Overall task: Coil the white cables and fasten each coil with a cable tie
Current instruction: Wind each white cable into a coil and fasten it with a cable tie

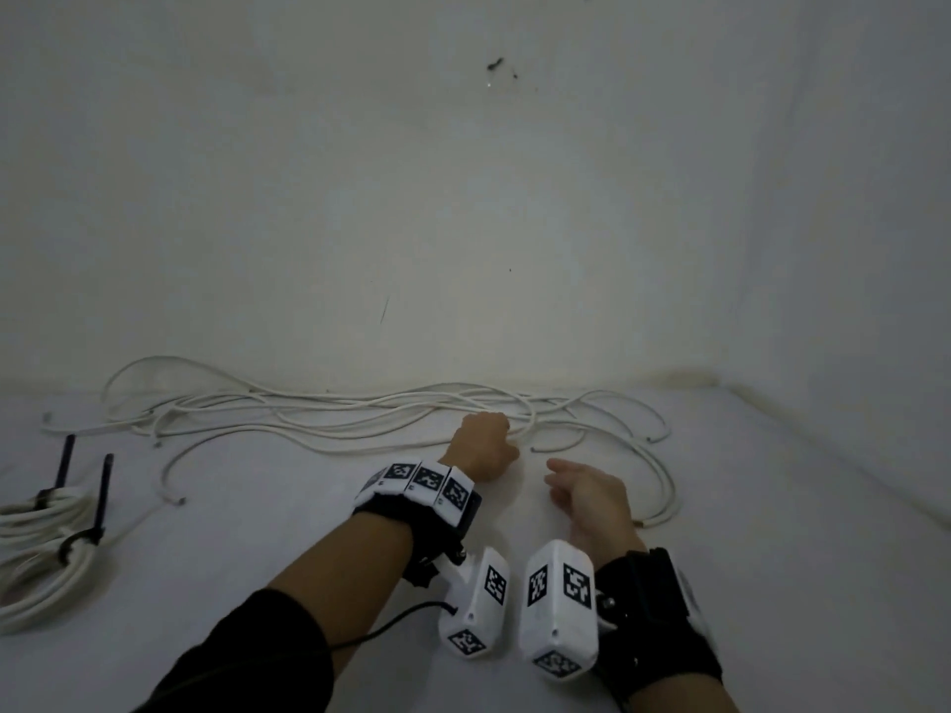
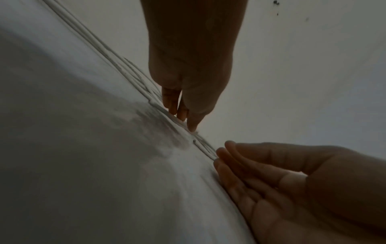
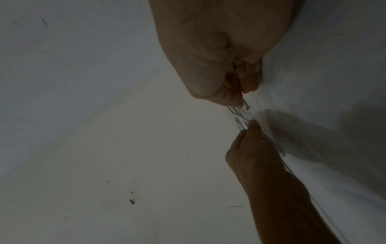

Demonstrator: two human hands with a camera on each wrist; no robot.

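Hands: both reach forward over the white surface toward the loose cables, close together but apart.
Left hand (image 1: 483, 445): fingers bent down onto the tangle of thin white cables (image 1: 319, 414); the left wrist view shows its fingertips (image 2: 181, 113) touching the strands. Whether they pinch a strand cannot be told, as the knuckles hide the contact from above.
Right hand (image 1: 586, 494): nothing in it, fingers loosely extended, just beside the left hand and short of the nearest cable end.
Loose cables: spread in long overlapping loops along the foot of the off-white wall (image 1: 463, 198), from far left to right of both hands; one strand curves down the right side and ends near the right wrist.
Finished coils: bundled white cable coils (image 1: 36, 553) lie at the left edge, well apart from the hands, each bound by a dark cable tie (image 1: 82, 537) with its tail sticking up.
Surface: white cloth-covered table (image 1: 772, 558), dimly lit.
Wrists: black straps carrying white marker-patterned camera blocks (image 1: 558, 609).
In the way: crossing strands lie over each other beneath the left fingers.
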